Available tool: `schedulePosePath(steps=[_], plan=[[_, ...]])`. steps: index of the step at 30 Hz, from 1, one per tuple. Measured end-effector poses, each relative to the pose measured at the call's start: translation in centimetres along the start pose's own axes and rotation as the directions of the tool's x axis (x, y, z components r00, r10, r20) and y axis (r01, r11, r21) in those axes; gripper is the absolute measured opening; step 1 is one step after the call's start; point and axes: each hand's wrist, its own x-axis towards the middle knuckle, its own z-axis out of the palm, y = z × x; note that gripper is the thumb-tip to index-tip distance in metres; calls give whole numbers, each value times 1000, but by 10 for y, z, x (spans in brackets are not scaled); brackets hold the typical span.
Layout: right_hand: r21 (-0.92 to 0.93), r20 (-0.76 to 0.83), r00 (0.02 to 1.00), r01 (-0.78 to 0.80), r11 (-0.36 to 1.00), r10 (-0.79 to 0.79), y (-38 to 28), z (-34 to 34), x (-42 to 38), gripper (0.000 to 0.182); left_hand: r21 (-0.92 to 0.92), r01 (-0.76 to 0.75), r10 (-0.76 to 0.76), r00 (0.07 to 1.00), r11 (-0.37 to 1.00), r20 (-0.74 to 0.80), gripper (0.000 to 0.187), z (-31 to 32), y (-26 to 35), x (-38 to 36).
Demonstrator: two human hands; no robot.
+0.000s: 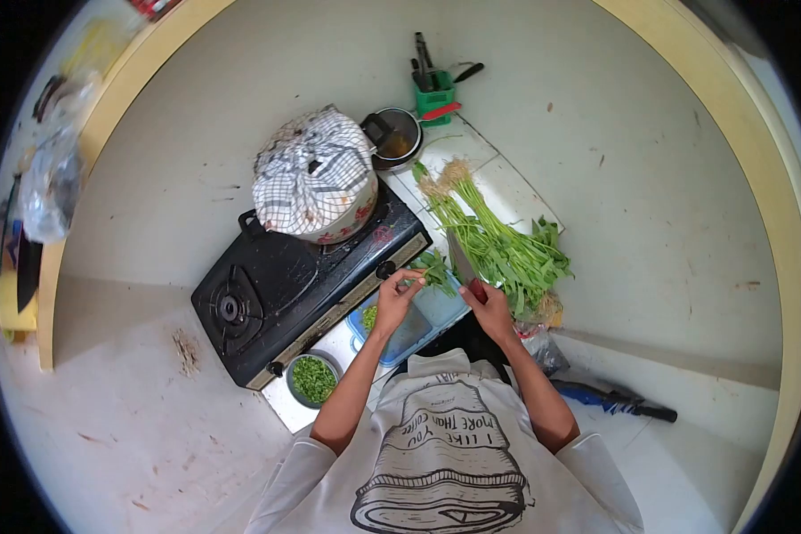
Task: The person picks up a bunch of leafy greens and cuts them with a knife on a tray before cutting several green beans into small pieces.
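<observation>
My left hand (399,295) pinches a small bunch of leafy greens (436,271) above a blue plastic tray (443,326). A knife (461,260) with a reddish-brown handle is gripped in my right hand (489,313), its blade pointing away from me, beside the greens. Just beyond the blade lies a large heap of long-stemmed greens (498,236) with roots still on. Some chopped green pieces (369,317) sit at the left end of the tray. More finely chopped greens (313,380) fill a round grey bowl to the left of my forearm.
A black two-burner stove (285,283) stands left of the tray, bearing a large pot (351,214) covered by a checked cloth (307,169). Behind it are a pan with a strainer (395,135) and a green utensil holder (434,100). A plastic bag (543,349) lies right of my right hand.
</observation>
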Motion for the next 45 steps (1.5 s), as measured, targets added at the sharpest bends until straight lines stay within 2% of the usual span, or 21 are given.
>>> schedulePosePath(steps=[2,6,9,12,15,19,24,30,33,36,39,42,45], plan=[[66,16,997,70,995,-72,-13,14,13,27,-112,-33,33,999,993,5,13,4,8,-5],[-28,124,963,245,969,-240,-67,27,25,28,-243,-63,69,998,968,15,11,5,12,-18],[40,224,958,175,984,-180,-70,39,31,25,-238,-105,98,994,966,-41,9,7,22,-30],[194,311,938,93,977,-151,-74,47,32,22,-306,-98,93,995,947,-31,8,-1,29,-42],[229,419,901,17,973,-114,-82,49,32,19,-424,-60,82,996,903,34,12,-12,28,-50],[223,434,893,19,975,-117,-97,55,24,19,-539,97,-65,995,836,78,15,-22,26,-64],[154,429,898,32,988,-96,-87,63,24,16,-720,207,-143,978,662,149,14,-28,15,-70],[123,465,882,19,992,-74,-88,70,25,17,-791,316,-225,947,523,229,15,-36,3,-76],[228,481,867,20,973,-131,-90,75,23,18,-788,328,-237,942,522,236,15,-38,4,-80],[182,491,862,39,983,-125,-87,77,21,19,-780,332,-252,940,531,229,15,-40,5,-84],[205,452,879,62,977,-150,-78,84,19,17,-657,285,-215,958,698,187,16,-49,-10,-90],[11,455,890,35,999,-36,-64,82,18,20,-420,218,-237,972,881,7,15,-59,-35,-102],[-21,449,893,28,999,-16,-21,86,15,27,-39,186,-190,970,982,-151,13,-70,-48,-124]])
